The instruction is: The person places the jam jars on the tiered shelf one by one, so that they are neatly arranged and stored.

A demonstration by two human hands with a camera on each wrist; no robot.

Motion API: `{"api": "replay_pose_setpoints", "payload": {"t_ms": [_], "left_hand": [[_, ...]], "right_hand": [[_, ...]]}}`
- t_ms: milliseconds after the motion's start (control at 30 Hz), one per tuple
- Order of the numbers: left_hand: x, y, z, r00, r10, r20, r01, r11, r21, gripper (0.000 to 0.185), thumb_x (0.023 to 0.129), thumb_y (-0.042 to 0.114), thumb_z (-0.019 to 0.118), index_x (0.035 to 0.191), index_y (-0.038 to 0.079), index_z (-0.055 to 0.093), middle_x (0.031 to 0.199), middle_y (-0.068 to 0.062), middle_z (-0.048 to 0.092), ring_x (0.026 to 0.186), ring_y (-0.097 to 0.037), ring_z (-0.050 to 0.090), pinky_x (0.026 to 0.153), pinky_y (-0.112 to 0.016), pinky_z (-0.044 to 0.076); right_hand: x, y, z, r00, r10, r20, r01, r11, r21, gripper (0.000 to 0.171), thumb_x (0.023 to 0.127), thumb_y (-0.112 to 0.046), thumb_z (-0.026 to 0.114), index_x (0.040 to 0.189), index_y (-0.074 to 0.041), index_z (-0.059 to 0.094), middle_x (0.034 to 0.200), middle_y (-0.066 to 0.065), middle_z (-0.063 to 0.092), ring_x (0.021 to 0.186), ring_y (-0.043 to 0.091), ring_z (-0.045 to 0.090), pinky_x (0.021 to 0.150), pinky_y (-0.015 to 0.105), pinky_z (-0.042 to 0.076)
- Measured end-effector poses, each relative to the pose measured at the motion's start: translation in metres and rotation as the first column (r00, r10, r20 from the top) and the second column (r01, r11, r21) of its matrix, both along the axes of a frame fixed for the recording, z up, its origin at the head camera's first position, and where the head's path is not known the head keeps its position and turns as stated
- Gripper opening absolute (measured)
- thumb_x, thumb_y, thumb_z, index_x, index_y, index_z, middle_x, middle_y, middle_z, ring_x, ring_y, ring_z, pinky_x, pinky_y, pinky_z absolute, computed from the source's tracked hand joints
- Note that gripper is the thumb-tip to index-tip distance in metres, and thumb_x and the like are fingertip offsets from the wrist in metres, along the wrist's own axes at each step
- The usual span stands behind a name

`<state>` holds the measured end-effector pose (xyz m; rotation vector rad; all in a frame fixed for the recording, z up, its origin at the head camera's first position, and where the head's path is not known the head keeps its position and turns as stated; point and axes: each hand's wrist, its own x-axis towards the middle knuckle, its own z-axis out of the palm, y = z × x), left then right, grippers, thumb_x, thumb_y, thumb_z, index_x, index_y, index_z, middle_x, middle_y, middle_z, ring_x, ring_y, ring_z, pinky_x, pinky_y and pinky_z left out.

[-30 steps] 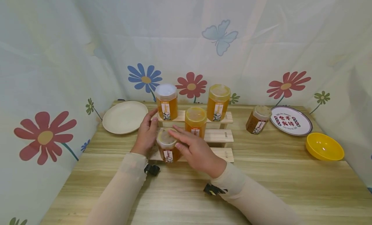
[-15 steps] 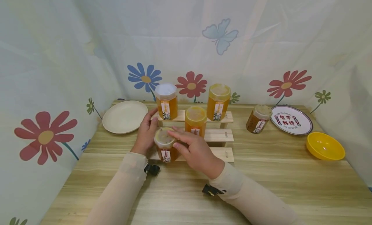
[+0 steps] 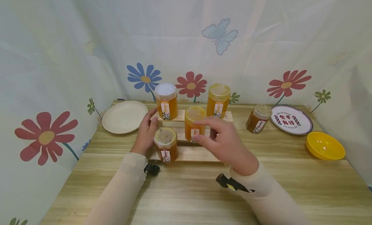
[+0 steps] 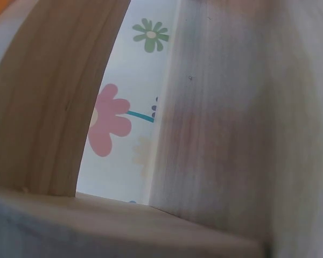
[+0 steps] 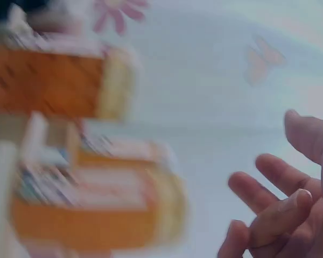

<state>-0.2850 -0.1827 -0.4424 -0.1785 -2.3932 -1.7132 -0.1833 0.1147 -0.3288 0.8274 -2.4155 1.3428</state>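
My left hand (image 3: 146,134) holds the left end of a stepped wooden rack (image 3: 200,154), its thumb and index finger by the top step; its other fingers are largely hidden. My right hand (image 3: 228,144) is empty, fingers loosely bent, in front of the right part of the rack. Its fingertips overlap the orange jar (image 3: 191,123) on the middle step, but touching is unclear. A reddish-brown jar (image 3: 166,147) stands on the bottom step at left. On the top step stand a white-lidded jar (image 3: 166,100) and a yellow-lidded jar (image 3: 218,100).
Right of the rack, a dark brown jar (image 3: 258,120) stands on the table, beside a printed plate (image 3: 302,129) and a yellow bowl (image 3: 325,146). A cream plate (image 3: 125,117) lies at back left. A flowered curtain (image 3: 186,34) encloses the table's back and sides.
The bottom-step jar shifted slightly left under my right hand. My right hand then left it and moved right, now past the middle jar. My left hand stayed at the rack's left end.
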Motion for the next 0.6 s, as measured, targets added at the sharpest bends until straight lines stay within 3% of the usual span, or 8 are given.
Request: {"api": "replay_pose_setpoints", "payload": {"t_ms": [133,233,333,433,500,600], "left_hand": [[0.000,0.000,0.000,1.000,0.003,0.005,-0.003,1.000,-0.005,0.048,0.116,0.033,0.040,0.163,0.023,0.040,0.146,-0.015,0.054,0.111,-0.027,0.052,0.101,-0.044,0.042],[-0.001,-0.001,-0.001,1.000,0.004,0.009,-0.004,1.000,-0.005,0.048,0.116,0.033,0.040,0.163,0.024,0.040,0.146,-0.015,0.054,0.111,-0.028,0.052,0.102,-0.045,0.042],[-0.003,-0.001,-0.002,1.000,0.001,0.018,-0.001,1.000,-0.003,0.049,0.116,0.034,0.040,0.164,0.025,0.039,0.146,-0.015,0.053,0.112,-0.028,0.052,0.103,-0.045,0.042],[-0.002,-0.001,-0.001,0.999,-0.003,0.036,0.003,1.000,0.005,0.049,0.116,0.033,0.040,0.165,0.026,0.037,0.149,-0.015,0.052,0.115,-0.030,0.051,0.104,-0.046,0.041],[-0.001,-0.001,0.000,0.999,-0.004,0.039,0.004,1.000,0.007,0.050,0.116,0.034,0.040,0.165,0.026,0.037,0.148,-0.015,0.052,0.115,-0.029,0.051,0.104,-0.046,0.042],[-0.001,-0.001,-0.001,1.000,-0.003,0.026,0.003,1.000,0.008,0.049,0.116,0.034,0.040,0.164,0.025,0.038,0.146,-0.015,0.053,0.113,-0.029,0.052,0.102,-0.045,0.042]], "right_hand": [[-0.003,0.034,0.015,0.989,-0.133,-0.059,0.135,0.990,0.036,0.041,0.090,-0.016,0.086,0.129,-0.015,0.076,0.084,0.000,0.062,0.055,0.014,0.044,0.050,0.029,0.039],[-0.005,0.059,0.025,0.971,-0.229,-0.065,0.235,0.966,0.110,0.046,0.090,-0.021,0.086,0.134,-0.018,0.073,0.079,0.001,0.057,0.054,0.016,0.045,0.050,0.030,0.039],[-0.009,0.082,0.035,0.955,-0.296,0.023,0.285,0.936,0.208,0.053,0.094,-0.032,0.082,0.143,-0.021,0.066,0.084,0.004,0.059,0.059,0.021,0.048,0.052,0.031,0.040],[-0.018,0.103,0.039,0.919,-0.369,0.141,0.317,0.902,0.291,0.059,0.099,-0.041,0.076,0.152,-0.024,0.058,0.087,0.008,0.060,0.063,0.025,0.049,0.053,0.034,0.042],[-0.028,0.117,0.035,0.890,-0.413,0.193,0.340,0.883,0.322,0.064,0.100,-0.047,0.071,0.157,-0.024,0.052,0.102,0.013,0.066,0.069,0.028,0.052,0.057,0.037,0.045],[-0.046,0.135,0.024,0.848,-0.457,0.268,0.367,0.871,0.325,0.071,0.101,-0.052,0.067,0.163,-0.024,0.044,0.139,0.021,0.063,0.098,0.039,0.061,0.080,0.055,0.056]]}}
